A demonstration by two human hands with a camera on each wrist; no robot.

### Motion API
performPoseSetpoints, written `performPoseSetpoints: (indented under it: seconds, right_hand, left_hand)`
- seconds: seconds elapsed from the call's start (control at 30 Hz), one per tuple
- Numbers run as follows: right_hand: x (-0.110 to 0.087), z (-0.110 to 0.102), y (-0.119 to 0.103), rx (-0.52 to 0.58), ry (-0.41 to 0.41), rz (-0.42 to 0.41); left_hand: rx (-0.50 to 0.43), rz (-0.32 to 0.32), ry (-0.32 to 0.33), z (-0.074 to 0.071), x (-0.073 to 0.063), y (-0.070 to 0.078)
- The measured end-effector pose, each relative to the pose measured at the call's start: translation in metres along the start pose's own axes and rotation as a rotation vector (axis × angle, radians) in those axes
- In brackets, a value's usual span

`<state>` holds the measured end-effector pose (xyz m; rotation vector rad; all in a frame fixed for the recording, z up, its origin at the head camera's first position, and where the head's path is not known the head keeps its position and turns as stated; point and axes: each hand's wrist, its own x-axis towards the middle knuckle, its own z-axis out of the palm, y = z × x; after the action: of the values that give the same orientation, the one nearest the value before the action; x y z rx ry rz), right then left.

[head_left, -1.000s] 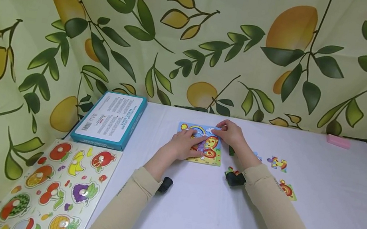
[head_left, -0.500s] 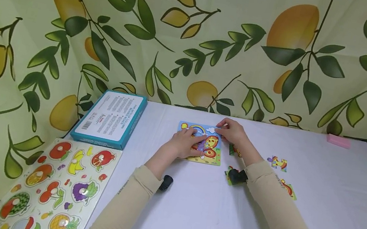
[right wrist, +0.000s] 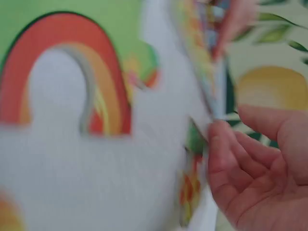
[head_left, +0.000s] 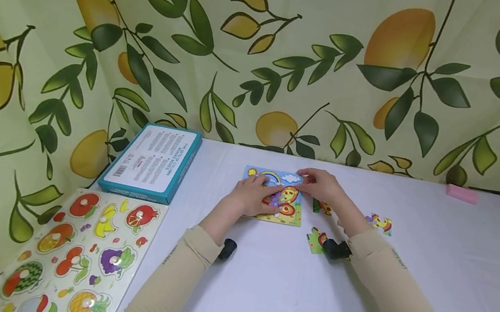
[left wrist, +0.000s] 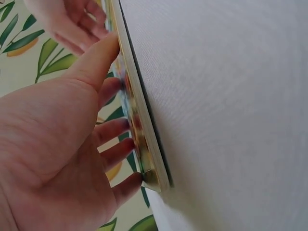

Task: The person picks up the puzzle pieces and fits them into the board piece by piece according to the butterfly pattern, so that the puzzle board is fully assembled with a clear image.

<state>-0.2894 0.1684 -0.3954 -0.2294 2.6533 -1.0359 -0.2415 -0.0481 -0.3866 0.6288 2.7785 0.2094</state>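
Note:
A colourful picture puzzle (head_left: pixel 290 208), with a sun, rainbow and cloud across its top, lies flat on the white-covered table. Across its left and middle part my left hand (head_left: pixel 250 196) rests with fingers spread, hiding some of the picture. In the left wrist view, the fingertips of the left hand (left wrist: pixel 62 139) touch the puzzle's face. My right hand (head_left: pixel 324 186) is at the upper right edge of the puzzle. From the right wrist, the thumb and forefinger of the right hand (right wrist: pixel 262 166) stand apart, with nothing visible between them. Loose puzzle pieces (head_left: pixel 381 224) lie to the right.
A teal and white box (head_left: pixel 150 161) stands at the back left. In front of it lies a fruit peg board (head_left: pixel 83 233). A pink block (head_left: pixel 462 194) sits at the back right. Another loose piece (head_left: pixel 314 241) is partly covered by a black wrist device (head_left: pixel 336 249).
My right hand has shifted slightly right and towards me along the puzzle's edge, and its forearm has swung right, uncovering more of the nearer loose pieces. The left hand stays on the puzzle.

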Motion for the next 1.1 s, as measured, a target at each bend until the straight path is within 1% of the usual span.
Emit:
performPoseSetpoints:
  seconds: [0.13, 0.2, 0.27, 0.33, 0.4, 0.5, 0.53, 0.6, 0.7, 0.77, 0.83, 0.9, 1.0, 1.1]
  right_hand:
    - [-0.024, -0.016, 0.012, -0.040, -0.008, -0.060]
    - [-0.038, -0.024, 0.018, -0.089, -0.008, -0.093]
    - [-0.051, -0.029, 0.024, -0.150, -0.005, -0.118]
    - [-0.060, -0.031, 0.029, -0.182, -0.016, -0.138]
    - [-0.066, -0.032, 0.033, -0.194, -0.007, -0.144]
    - [-0.070, -0.031, 0.037, -0.203, 0.027, -0.153]
    - [-0.070, -0.030, 0.038, -0.203, 0.039, -0.154]
    - [-0.071, -0.029, 0.040, -0.190, 0.058, -0.153]
    - [-0.070, -0.027, 0.041, -0.160, 0.074, -0.145]
    - [-0.069, -0.026, 0.040, -0.131, 0.088, -0.146]
    - [-0.067, -0.025, 0.037, -0.107, 0.110, -0.152]
    - [-0.063, -0.021, 0.029, -0.048, 0.121, -0.155]
    - [-0.054, -0.010, 0.011, 0.085, 0.112, -0.118]
    - [-0.041, 0.008, -0.011, 0.247, 0.068, -0.056]
  left_hand:
    - [0.007, 0.009, 0.019, 0.001, 0.000, -0.001]
    - [-0.001, 0.016, 0.030, 0.002, 0.000, -0.001]
    - [-0.022, 0.025, 0.044, 0.002, 0.000, -0.002]
    - [-0.056, 0.036, 0.063, 0.003, 0.000, -0.004]
    - [-0.087, 0.050, 0.082, 0.005, 0.000, -0.005]
    - [-0.139, 0.076, 0.102, 0.007, 0.000, -0.009]
    - [-0.162, 0.086, 0.107, 0.007, 0.000, -0.010]
    - [-0.236, 0.097, 0.114, 0.006, -0.003, -0.015]
    - [-0.361, 0.059, 0.106, 0.003, -0.011, -0.026]
    - [-0.418, 0.022, 0.093, 0.002, -0.019, -0.035]
    - [-0.434, -0.012, 0.071, 0.002, -0.025, -0.044]
    - [-0.434, -0.015, 0.053, 0.003, -0.029, -0.050]
    - [-0.436, -0.010, 0.041, 0.006, -0.032, -0.056]
    - [-0.460, -0.007, 0.042, 0.008, -0.033, -0.058]
